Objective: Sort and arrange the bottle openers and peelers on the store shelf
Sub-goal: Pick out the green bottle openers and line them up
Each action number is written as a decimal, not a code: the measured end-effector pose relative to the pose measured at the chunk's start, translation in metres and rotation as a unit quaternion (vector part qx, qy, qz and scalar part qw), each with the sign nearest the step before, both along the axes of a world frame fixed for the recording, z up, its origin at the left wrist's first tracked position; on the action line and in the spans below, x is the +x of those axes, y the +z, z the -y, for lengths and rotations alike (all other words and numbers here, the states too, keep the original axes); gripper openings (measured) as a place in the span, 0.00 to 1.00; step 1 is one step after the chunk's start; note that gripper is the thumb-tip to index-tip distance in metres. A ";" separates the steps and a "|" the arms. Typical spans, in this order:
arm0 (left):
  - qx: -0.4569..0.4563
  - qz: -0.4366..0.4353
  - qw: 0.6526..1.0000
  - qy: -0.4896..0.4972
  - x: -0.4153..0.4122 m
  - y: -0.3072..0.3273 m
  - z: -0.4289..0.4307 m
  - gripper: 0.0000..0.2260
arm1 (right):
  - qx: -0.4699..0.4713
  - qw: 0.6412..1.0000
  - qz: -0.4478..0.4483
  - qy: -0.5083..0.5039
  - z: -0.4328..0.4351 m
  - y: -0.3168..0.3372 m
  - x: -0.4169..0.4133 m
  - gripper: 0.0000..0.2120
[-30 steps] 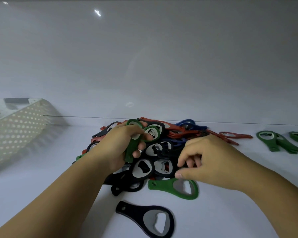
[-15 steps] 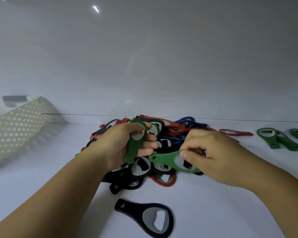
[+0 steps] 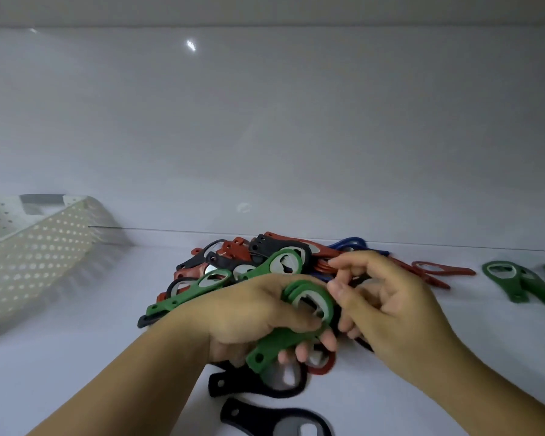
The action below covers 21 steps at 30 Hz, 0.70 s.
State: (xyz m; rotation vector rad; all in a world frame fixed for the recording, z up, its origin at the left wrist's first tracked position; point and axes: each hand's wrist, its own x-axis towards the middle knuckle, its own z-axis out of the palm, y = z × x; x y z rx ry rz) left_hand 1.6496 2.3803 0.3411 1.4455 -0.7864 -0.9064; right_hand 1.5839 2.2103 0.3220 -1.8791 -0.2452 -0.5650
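Observation:
A mixed pile of bottle openers [image 3: 233,262] in red, black, blue and green lies on the white shelf [image 3: 76,372]. My left hand [image 3: 252,316] grips a small stack of green openers [image 3: 309,313] just above the pile's front, handles pointing down-left. My right hand [image 3: 394,313] is right beside it, thumb against the round head of the stack and fingers loosely curled, with nothing plainly held. Two more green openers [image 3: 208,287] lie on top of the pile behind my left hand.
A white perforated basket [image 3: 38,256] stands at the left. A group of green openers [image 3: 516,281] lies apart at the far right, with a red opener [image 3: 444,269] between it and the pile. Black openers [image 3: 274,420] lie near the front edge.
My right hand lifted a green opener from the shelf and brought it to my left hand, which now grips it with the other green ones. Both hands shifted nearer the front.

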 end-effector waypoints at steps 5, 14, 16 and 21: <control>-0.226 -0.192 0.906 0.303 0.032 0.007 -0.016 0.15 | -0.141 0.978 -0.057 -0.139 0.007 -0.003 0.021 0.08; -0.308 -0.273 0.782 0.468 0.046 0.006 -0.036 0.09 | -0.328 0.918 -0.135 -0.179 -0.023 0.008 0.085 0.15; -0.312 -0.268 0.782 0.468 0.050 0.004 -0.038 0.10 | -0.312 0.924 -0.130 -0.179 -0.025 0.003 0.089 0.11; -0.289 -0.251 0.785 0.486 0.055 0.000 -0.036 0.12 | -0.205 0.957 -0.103 -0.180 -0.015 0.003 0.100 0.04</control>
